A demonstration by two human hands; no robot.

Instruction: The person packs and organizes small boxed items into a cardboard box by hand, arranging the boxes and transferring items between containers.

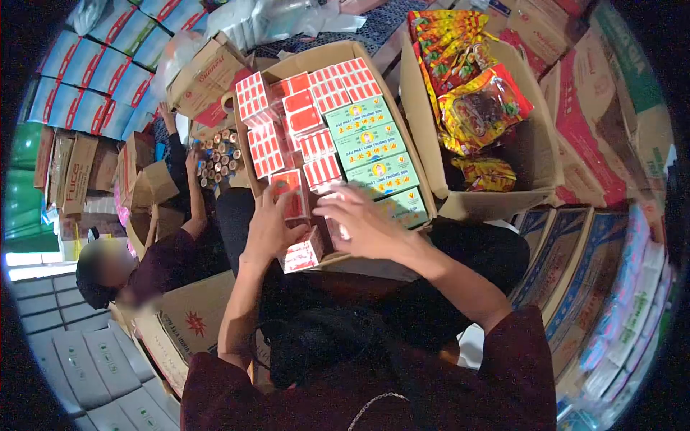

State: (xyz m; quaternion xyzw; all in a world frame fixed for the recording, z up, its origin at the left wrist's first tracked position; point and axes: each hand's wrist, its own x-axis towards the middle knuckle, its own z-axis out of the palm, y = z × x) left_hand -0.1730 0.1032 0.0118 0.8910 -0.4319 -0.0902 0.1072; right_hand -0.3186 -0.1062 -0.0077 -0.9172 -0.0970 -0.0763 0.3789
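Note:
A carton (424,161) stands in front of me, packed with red-and-white packs (317,147) on the left and green boxes (371,147) on the right. At its near left corner, my left hand (267,226) has its fingers and thumb curved around a red box (295,205). A red-and-white pack (302,253) sits tilted at the near edge, just below that thumb. My right hand (370,226) hovers over the near middle of the carton, beside the green boxes. Its fingers are smeared by motion, and whatever lies under them is partly hidden.
To the right, an open carton (535,136) holds yellow-and-red bags (478,108). At left, another person (169,251) reaches toward several small capped bottles (218,159). Blue-and-white packs (93,65) are stacked at upper left, and flat cartons (575,258) stand at right.

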